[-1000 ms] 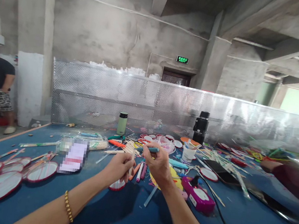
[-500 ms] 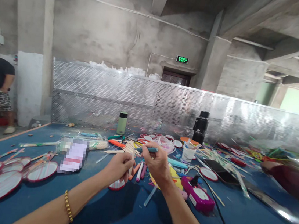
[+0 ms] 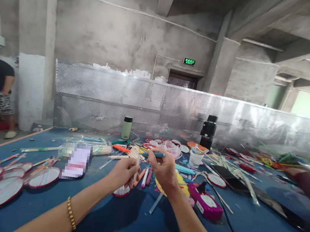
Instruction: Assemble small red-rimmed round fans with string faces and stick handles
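left hand (image 3: 123,174) is pinching a pale stick (image 3: 137,163) upright with a small round red-rimmed mirror (image 3: 121,192) right below it, right hand (image 3: 164,169) gripping a teal pen (image 3: 153,154) just beside, both above the blue counter (image 3: 116,226)

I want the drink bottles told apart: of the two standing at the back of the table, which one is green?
The green bottle stands to the left, by the perforated metal screen. The other, the black bottle, is taller and stands further right.

Matt blue cloth table (image 3: 134,224), perforated shiny metal screen (image 3: 111,98), rough concrete wall (image 3: 112,29)
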{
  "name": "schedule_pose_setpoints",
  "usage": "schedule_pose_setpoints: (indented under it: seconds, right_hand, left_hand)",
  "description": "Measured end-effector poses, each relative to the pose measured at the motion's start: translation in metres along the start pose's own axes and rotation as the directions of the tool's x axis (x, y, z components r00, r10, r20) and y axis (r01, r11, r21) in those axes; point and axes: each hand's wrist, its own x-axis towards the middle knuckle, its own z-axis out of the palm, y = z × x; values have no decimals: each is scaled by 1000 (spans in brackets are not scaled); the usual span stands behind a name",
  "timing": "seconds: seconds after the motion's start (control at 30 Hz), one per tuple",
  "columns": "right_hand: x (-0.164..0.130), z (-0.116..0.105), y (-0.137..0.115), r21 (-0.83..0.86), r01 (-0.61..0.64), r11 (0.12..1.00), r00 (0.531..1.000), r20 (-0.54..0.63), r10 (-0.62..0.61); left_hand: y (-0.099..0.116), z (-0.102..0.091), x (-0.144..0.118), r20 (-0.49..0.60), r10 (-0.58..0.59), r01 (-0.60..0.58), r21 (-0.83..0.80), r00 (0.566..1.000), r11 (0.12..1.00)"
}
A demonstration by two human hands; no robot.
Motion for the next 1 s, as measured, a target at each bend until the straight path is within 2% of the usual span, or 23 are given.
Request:
schedule_pose_setpoints:
  seconds: [1.0]
  right_hand:
    - [-1,1,1,-77,73,994,997,0,-73]
  left_hand:
    - [-2,0,1,-7,9,-9,13,1000,1000]
